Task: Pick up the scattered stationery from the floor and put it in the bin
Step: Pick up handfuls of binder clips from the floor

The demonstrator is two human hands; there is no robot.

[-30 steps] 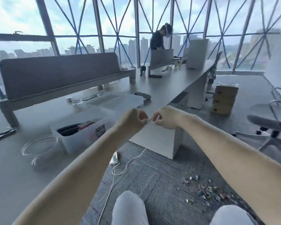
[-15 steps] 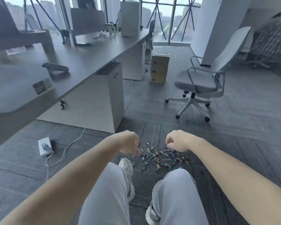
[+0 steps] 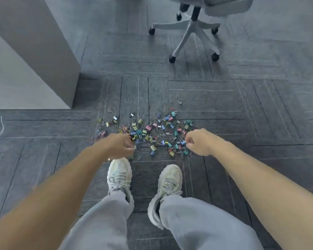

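Several small binder clips and paper clips in many colours (image 3: 152, 131) lie scattered on the dark carpet just ahead of my shoes. My left hand (image 3: 120, 147) is down at the pile's left edge, fingers curled, with a few clips pinched at its fingertips. My right hand (image 3: 199, 142) hovers at the pile's right edge, thumb and fingers curled together right over a blue clip (image 3: 182, 142); whether it grips that clip is unclear. No bin is in view.
A grey desk panel (image 3: 43, 51) stands at the left. The wheeled base of an office chair (image 3: 186, 31) is beyond the pile. A white cable (image 3: 0, 127) runs along the floor at the far left. My two white shoes (image 3: 119, 175) are planted just behind the clips.
My view has tilted from the desk down to the floor. Both hands have dropped and spread apart, from in front of me to the two edges of the clip pile.
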